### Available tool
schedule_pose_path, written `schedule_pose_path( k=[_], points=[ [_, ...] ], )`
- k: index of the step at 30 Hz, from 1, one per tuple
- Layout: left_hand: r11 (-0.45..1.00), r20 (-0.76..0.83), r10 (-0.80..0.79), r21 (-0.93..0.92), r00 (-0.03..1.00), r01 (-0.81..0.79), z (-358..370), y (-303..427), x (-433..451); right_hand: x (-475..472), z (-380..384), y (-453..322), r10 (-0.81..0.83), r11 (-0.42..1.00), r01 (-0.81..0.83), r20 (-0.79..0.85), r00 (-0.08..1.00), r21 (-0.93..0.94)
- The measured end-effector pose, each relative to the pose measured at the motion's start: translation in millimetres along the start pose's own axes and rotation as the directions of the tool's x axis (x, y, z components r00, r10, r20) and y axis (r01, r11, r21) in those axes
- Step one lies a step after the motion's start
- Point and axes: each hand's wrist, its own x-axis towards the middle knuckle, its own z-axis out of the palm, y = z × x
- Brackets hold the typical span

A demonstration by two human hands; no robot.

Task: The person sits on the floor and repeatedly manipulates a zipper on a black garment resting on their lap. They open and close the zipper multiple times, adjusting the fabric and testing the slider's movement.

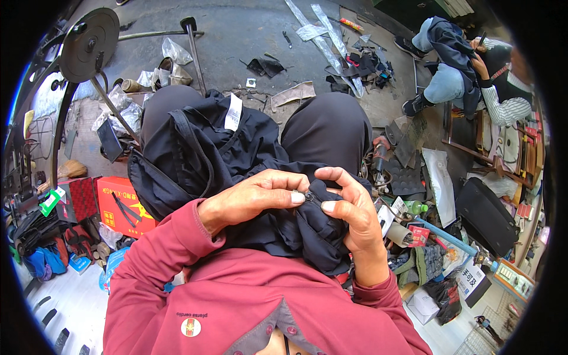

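Note:
A black fabric garment (262,133) with zippers and a white label (234,112) lies across my lap, over my dark trousers. My left hand (262,195) pinches a zipper slider (308,195) or the zipper's end between thumb and index finger. Opposite it, my right hand (350,202) grips the zipper's black cloth edge with the thumb, its index finger raised and curled. The fingertips of both hands are close together over the right thigh. Another zipper edge (195,146) of the garment curves over the left knee. The fingers hide part of the slider.
A machine with a round wheel (90,44) stands at the upper left, above a red box (126,206). Fabric scraps (370,66) and plastic strips litter the floor. Another person (470,71) sits at the upper right. Tools, a green bottle (415,207) and a black case (487,215) lie right.

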Motion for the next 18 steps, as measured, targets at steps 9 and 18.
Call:
schedule_pose_path(
  k=[9,18],
  points=[
    [1.0,-0.036,-0.002,0.003,0.999,0.002,-0.8,-6.2,3.4,1.5,0.1,0.3,0.003,1.0,-0.003,-0.009,1.0,-0.011],
    [0.999,-0.029,0.027,0.029,0.999,-0.026,-5.1,-9.1,0.6,3.5,3.2,4.8,-0.016,0.998,0.014,-0.018,1.0,-0.066]
  ],
)
